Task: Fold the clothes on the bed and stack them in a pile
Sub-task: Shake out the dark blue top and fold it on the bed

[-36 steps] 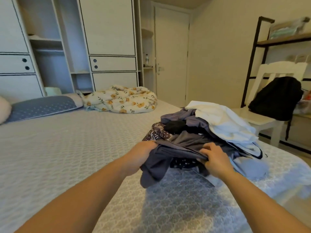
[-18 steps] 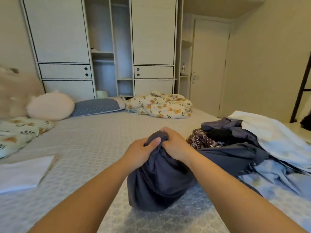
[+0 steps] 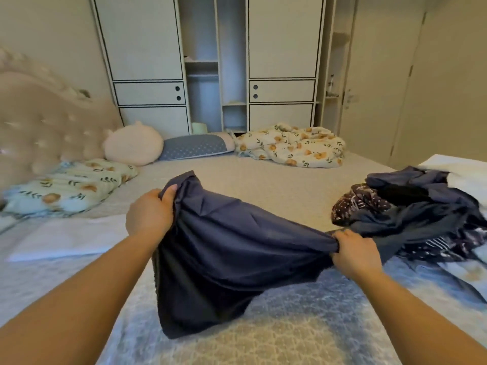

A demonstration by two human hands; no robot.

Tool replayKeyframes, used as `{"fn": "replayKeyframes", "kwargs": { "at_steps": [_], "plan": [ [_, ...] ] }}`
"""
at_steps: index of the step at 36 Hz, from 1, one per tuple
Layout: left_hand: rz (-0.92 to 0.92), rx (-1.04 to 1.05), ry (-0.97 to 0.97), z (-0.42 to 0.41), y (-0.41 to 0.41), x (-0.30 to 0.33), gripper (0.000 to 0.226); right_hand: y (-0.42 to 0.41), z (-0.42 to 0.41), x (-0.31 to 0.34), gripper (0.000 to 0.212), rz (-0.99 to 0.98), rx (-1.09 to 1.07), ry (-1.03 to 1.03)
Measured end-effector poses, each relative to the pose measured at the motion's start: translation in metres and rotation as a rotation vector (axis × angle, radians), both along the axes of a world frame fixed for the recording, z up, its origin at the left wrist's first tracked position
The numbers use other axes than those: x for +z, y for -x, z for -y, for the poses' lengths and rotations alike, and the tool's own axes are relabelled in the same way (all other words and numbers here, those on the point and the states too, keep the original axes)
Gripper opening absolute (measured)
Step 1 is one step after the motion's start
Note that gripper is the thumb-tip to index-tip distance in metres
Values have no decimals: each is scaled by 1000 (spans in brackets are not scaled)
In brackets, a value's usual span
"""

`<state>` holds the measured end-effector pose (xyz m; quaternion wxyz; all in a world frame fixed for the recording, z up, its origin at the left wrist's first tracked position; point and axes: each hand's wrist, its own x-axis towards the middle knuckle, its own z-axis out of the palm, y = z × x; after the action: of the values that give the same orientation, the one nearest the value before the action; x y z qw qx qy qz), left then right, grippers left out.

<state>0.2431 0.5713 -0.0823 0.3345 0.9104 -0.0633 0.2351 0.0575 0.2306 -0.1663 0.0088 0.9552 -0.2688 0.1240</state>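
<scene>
A dark navy garment (image 3: 224,248) hangs spread between my hands above the grey bedspread (image 3: 263,185). My left hand (image 3: 149,213) grips its upper left edge, thumb over the cloth. My right hand (image 3: 354,250) grips the right edge, lower and closer to the heap. A loose heap of unfolded clothes (image 3: 411,206) lies at the right: navy, dotted dark and black pieces, with a white one (image 3: 463,175) at the far edge. A flat folded white cloth (image 3: 66,238) lies on the bed at the left.
Along the head of the bed lie a floral pillow (image 3: 68,185), a round pink cushion (image 3: 133,146), a blue pillow (image 3: 195,147) and a crumpled floral blanket (image 3: 292,146). A white wardrobe (image 3: 210,61) stands behind, a door (image 3: 379,88) at the right.
I pulled the navy garment out of the heap, brought it to the left bunched in both hands, then drew my hands apart, spreading it. My view swung left.
</scene>
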Motion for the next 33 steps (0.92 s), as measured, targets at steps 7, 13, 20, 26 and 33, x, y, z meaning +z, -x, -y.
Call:
{"fn": "replayKeyframes", "kwargs": {
  "at_steps": [7,13,20,26,33],
  "plan": [
    [-446,-281,-351,-1,3,-30,100,-45,-70,32,26,122,304,-468],
    [-268,-818,-323,62,49,-42,45,-73,-139,69,16,229,524,-536],
    [-283,-760,28,46,33,-22,21,-58,-83,63,8,-61,309,-168],
    [-185,-545,107,27,21,-4,23,-52,-61,60,11,25,230,-404],
    [-344,-283,1,11,4,-4,52,-57,-78,84,20,158,402,-646]
  ]
}}
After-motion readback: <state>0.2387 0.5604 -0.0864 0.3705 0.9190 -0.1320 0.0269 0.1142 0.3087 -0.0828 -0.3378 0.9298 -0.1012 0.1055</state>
